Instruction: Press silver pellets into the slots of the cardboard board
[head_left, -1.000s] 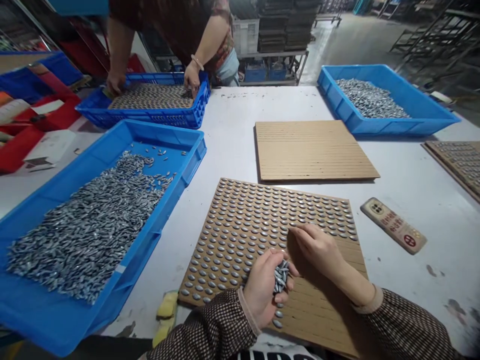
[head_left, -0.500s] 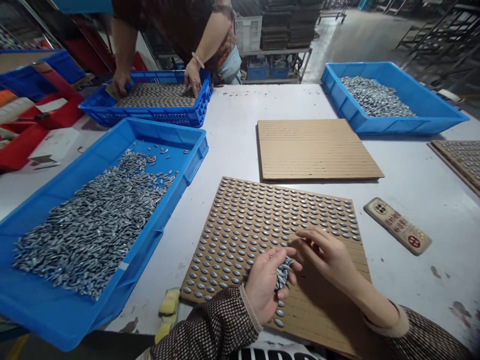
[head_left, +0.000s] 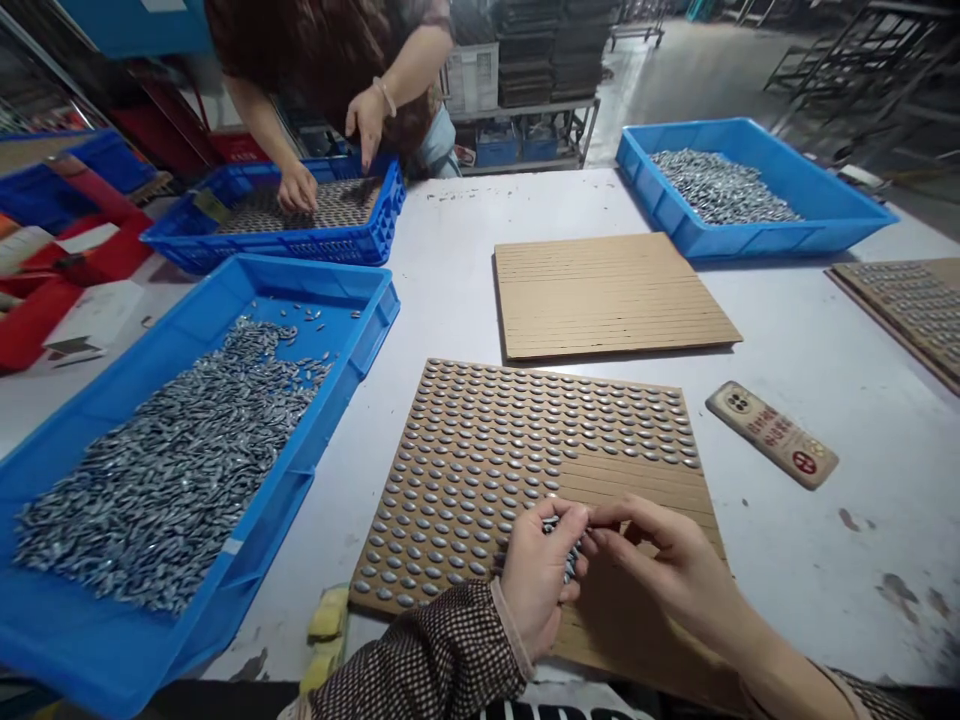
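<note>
Left of the grip a blue bin (head_left: 352,330) half full of metal pieces (head_left: 172,450) sits on the white table (head_left: 450,270), near the board's left edge. Beyond the grip lies a bare board (head_left: 611,295), and further off to the right a second bin (head_left: 750,235) of pieces. A printed card (head_left: 771,434) lies to the right, apart from the board. Across the table another person's hands (head_left: 298,187) work in a third bin (head_left: 379,225). A yellow sponge (head_left: 328,615) sits at the table's near edge, just left of the left sleeve (head_left: 427,665).

The slotted board (head_left: 645,475) lies directly under both hands, its far rows and left side filled with pieces, the near right part bare.

The left hand (head_left: 536,580) is cupped narrow around a handful of pieces (head_left: 566,560). The right hand (head_left: 667,565) meets it, thumb and forefinger pinched close at the handful's top; whether they hold a piece cannot be told. Nothing blocks either hand.
</note>
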